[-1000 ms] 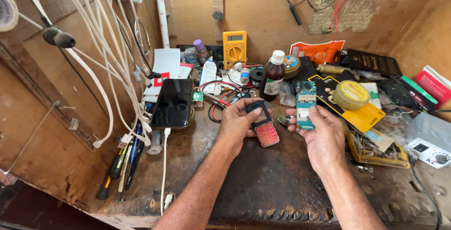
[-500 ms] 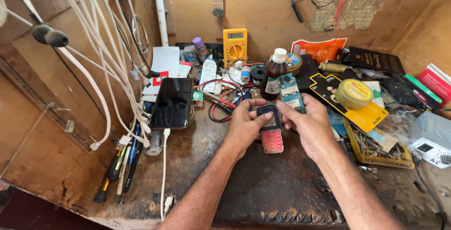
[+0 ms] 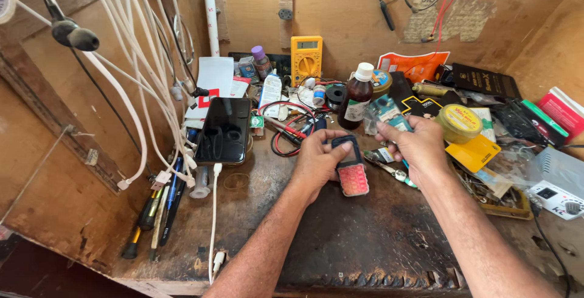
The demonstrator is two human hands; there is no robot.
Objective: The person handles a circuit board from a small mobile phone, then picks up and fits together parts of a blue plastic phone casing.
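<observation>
While my left hand (image 3: pixel 317 163) grips the small dark keypad phone with the red keypad (image 3: pixel 349 167) just above the worn wooden workbench (image 3: pixel 340 243), fingers wrapped round it, my right hand (image 3: pixel 418 146) pinches a small green circuit board (image 3: pixel 387 110) — lifted beside the brown glass bottle (image 3: pixel 356 97).

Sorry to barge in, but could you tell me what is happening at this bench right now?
A person is working at a cluttered wooden workbench. The left hand holds a small keypad phone with red keys just above the bench. The right hand holds a small teal circuit board up beside it. A black smartphone lies to the left with a white cable by its lower end, and a yellow multimeter and a brown bottle stand behind the hands.
</observation>
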